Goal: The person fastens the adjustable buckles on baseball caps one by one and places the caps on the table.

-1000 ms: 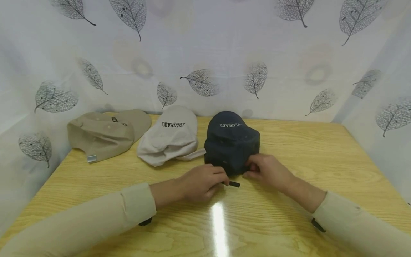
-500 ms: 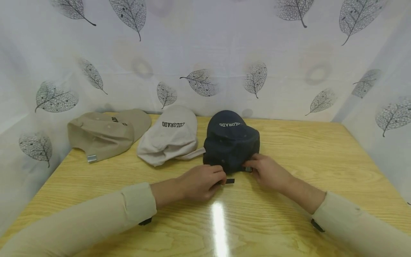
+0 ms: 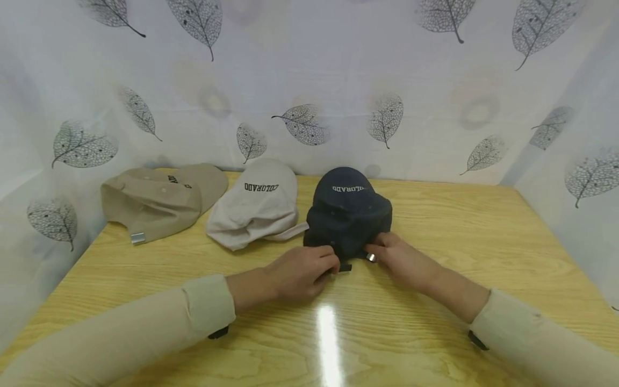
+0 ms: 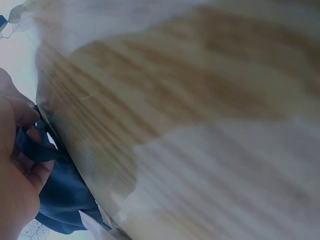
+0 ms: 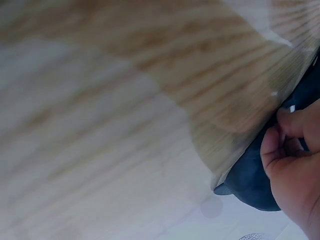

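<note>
A navy baseball cap (image 3: 345, 215) with COLORADO on its front, upside down to me, rests on the table with its brim toward the back. At its near left edge, my left hand (image 3: 302, 273) pinches the dark strap (image 4: 32, 147), whose free end (image 3: 345, 267) sticks out past the fingers. My right hand (image 3: 405, 260) pinches the cap's back edge beside a shiny metal buckle (image 3: 371, 257). In the right wrist view, thumb and fingers close on the dark cloth. Strap and buckle appear apart in the head view; the fingers partly hide both.
An off-white cap (image 3: 256, 201) lies left of the navy one, its loose strap (image 3: 290, 232) reaching to the navy cap. Farther left is a tan cap (image 3: 155, 201) with a metal buckle. The wooden table (image 3: 464, 226) backs onto a leaf-print curtain (image 3: 338, 64).
Strap end has drawn slightly back and left with my left hand. The buckle has come into view beside my right fingers, which shifted a little inward. The other caps stay put.
</note>
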`<state>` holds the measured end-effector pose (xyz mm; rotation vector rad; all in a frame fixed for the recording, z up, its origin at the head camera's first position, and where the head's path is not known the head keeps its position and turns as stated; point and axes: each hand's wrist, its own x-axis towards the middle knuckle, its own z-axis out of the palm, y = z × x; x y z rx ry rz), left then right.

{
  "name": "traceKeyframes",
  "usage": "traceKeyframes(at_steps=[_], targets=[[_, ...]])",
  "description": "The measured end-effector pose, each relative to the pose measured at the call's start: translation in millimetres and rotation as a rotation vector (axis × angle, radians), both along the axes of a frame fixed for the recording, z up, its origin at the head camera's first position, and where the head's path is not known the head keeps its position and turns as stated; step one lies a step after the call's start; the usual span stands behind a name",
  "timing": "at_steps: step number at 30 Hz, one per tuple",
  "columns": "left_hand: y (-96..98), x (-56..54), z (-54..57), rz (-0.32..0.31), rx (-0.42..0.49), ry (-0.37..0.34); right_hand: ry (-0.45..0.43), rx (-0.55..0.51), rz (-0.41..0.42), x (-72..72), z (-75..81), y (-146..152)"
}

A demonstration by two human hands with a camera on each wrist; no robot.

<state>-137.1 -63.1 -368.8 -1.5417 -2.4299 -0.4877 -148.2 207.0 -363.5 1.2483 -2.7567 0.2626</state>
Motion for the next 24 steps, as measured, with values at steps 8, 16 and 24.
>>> traceKeyframes(at_steps=[8, 16, 24], targets=[[-0.4, -1.9, 2.0, 0.015, 0.058, 0.027, 0.112, -0.035, 0.064, 1.7, -3.0, -4.1], [1.3, -6.2, 1.2, -0.060, 0.179, 0.116, 0.275, -0.188, 0.142, 0.0, -1.7, -4.9], [1.7, -6.7, 2.5, -0.214, 0.211, 0.196, 0.292, -0.228, 0.223, 0.1, 2.1, -4.8]])
